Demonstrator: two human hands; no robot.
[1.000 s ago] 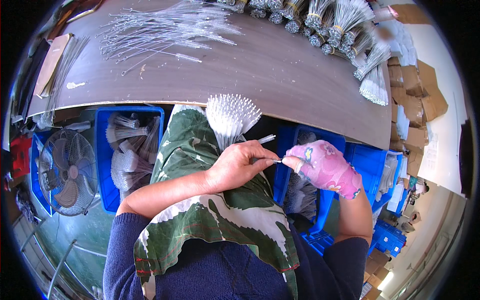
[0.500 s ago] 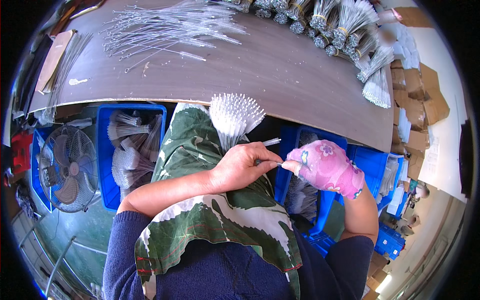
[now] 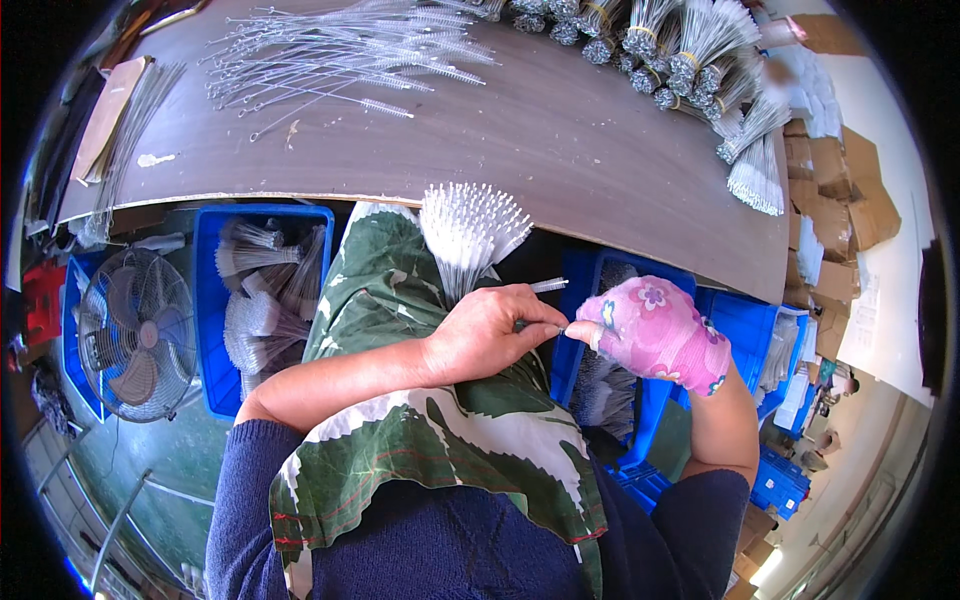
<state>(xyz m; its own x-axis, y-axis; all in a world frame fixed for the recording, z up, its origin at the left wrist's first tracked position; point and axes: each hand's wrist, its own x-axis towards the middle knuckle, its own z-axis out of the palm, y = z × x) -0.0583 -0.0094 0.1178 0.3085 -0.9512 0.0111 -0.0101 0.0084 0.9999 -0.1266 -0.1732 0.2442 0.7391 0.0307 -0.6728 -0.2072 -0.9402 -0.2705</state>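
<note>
My left hand [image 3: 492, 330], bare, is closed above my lap, with a thin wire brush [image 3: 548, 285] whose white bristled tip sticks out past its fingers. Its thumb and forefinger meet the fingertips of my right hand [image 3: 650, 330], which wears a pink flowered covering. The right fingers are pinched; a tiny greyish bit shows between the two hands, too small to make out. Just beyond the left hand, a thick bundle of white-tipped wire brushes [image 3: 475, 235] stands upright by my thighs, over a green and white apron [image 3: 430, 450]. Its lower end is hidden.
Ahead lies a brown table [image 3: 480, 140] with loose looped wire brushes [image 3: 340, 60] and tied bundles [image 3: 690, 50]. A blue bin [image 3: 207, 310] of brush bundles stands left, beside a fan [image 3: 135, 335]. Another blue bin [image 3: 568, 360] stands right. Cardboard boxes [image 3: 860, 190] are stacked far right.
Both hands stay fingertip to fingertip in nearly the same place. The thin grey piece between them shows less now, and the brush tip has shifted slightly to the right.
</note>
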